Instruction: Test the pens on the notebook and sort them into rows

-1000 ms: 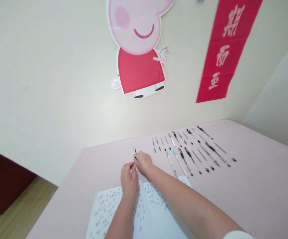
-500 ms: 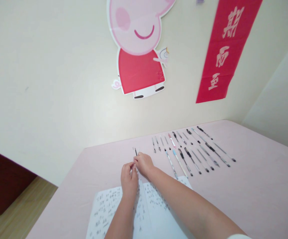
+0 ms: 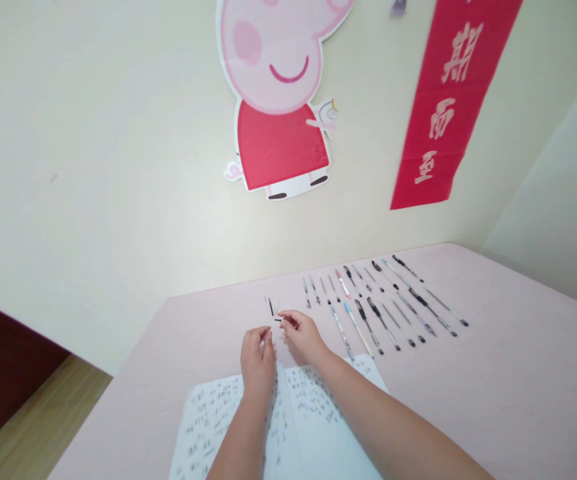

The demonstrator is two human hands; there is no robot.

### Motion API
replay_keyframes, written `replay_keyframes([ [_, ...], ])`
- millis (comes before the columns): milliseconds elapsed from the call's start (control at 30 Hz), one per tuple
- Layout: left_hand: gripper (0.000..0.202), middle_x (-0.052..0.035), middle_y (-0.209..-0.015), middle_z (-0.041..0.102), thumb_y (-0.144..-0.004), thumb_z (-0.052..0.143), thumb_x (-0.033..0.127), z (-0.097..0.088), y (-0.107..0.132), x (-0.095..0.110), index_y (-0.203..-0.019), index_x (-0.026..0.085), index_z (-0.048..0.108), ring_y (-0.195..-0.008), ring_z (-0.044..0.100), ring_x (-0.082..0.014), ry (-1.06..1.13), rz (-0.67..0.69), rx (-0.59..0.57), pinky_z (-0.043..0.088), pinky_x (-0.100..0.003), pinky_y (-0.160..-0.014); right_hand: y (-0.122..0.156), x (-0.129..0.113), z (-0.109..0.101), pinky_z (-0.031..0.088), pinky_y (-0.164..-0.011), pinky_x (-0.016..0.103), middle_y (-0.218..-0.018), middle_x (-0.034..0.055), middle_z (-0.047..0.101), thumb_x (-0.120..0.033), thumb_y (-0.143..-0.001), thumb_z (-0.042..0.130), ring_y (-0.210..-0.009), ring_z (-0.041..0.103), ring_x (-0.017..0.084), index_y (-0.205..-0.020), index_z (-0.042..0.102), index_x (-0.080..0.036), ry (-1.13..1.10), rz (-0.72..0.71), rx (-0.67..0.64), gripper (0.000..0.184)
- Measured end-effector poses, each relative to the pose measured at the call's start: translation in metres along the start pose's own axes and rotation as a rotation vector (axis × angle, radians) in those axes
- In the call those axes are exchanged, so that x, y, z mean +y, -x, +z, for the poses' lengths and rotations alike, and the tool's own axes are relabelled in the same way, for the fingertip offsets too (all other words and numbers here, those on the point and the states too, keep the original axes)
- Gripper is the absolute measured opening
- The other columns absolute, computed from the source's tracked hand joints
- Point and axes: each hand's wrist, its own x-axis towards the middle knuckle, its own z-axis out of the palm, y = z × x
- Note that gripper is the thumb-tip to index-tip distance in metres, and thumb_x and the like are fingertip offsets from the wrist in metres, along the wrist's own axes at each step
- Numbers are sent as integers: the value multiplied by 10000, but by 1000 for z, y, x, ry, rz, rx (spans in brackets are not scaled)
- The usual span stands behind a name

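Observation:
My right hand is closed in a pinch, with a short dark stick-like piece at its fingertips. Just left of it, my left hand has its fingers bent together above the top edge of the notebook. Whatever those left fingers hold, if anything, is too small to make out. A thin black piece lies on the pink tabletop beyond both hands. Under my forearms, an open notebook covered partly in handwriting lies flat.
Pens and refills lie in two rows to the right, among them a black-grip pen, a blue-tipped pen and a pink pen. The pink table meets a wall with a cartoon pig cutout and a red banner.
My right hand has drawn away from my left, slightly to the right, and the short dark piece now shows in its fingers. My left hand stays nearly in place.

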Motion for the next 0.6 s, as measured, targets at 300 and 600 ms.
replay_keyframes([
  [300,201,-59,-816,607,-832,461,318,0,1,-1,-848,188,614,-809,571,-203,-13,8,-28,477,-355,-737,11,-13,-6,390,-458,197,-660,-13,605,-292,-699,582,-523,514,95,-742,551,-182,-246,90,-98,122],
  [600,197,-60,-839,600,-819,461,285,0,1,-1,-866,193,628,-837,573,-210,-16,23,-66,467,-362,-763,11,-9,-6,401,-517,220,-605,-21,576,-298,-721,599,-518,500,94,-690,579,-166,-154,71,-115,137],
])
